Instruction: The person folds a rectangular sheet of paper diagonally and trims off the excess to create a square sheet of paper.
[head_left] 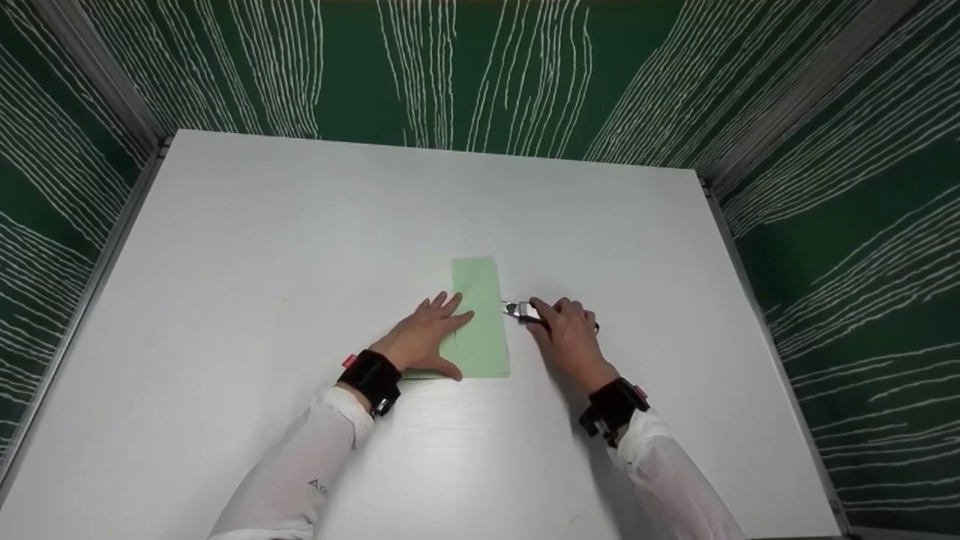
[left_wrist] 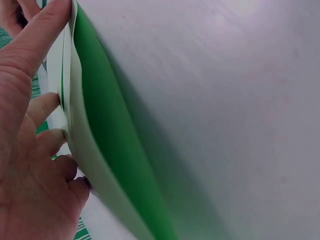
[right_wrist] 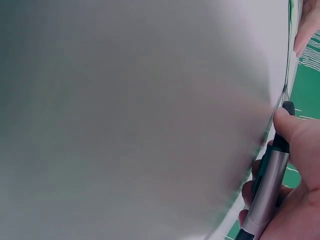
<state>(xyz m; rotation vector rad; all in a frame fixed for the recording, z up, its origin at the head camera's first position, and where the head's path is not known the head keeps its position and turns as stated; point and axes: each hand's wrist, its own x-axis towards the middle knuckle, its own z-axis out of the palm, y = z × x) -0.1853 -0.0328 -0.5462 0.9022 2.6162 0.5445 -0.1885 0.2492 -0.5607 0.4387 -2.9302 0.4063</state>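
A folded light green sheet of paper (head_left: 484, 330) lies on the white table, its layers gaping along the near edge in the left wrist view, where a darker green inner face (left_wrist: 102, 100) shows. My left hand (head_left: 426, 336) rests on the left part of the paper with its fingers spread and thumb toward the near edge. On the right, my right hand (head_left: 574, 334) grips a silver and black plier-like hand tool (right_wrist: 267, 192). The tool's narrow metal head (head_left: 516, 308) is right at the paper's right edge. Part of its handle is hidden by the palm and fingers.
The white table (head_left: 315, 210) extends widely around the paper. Green panels (head_left: 360, 82) with white wavy lines stand behind it and at both sides, joined by grey posts (head_left: 814, 94). Black wrist cameras (head_left: 373, 379) sit on both wrists, beside white sleeves (head_left: 289, 465).
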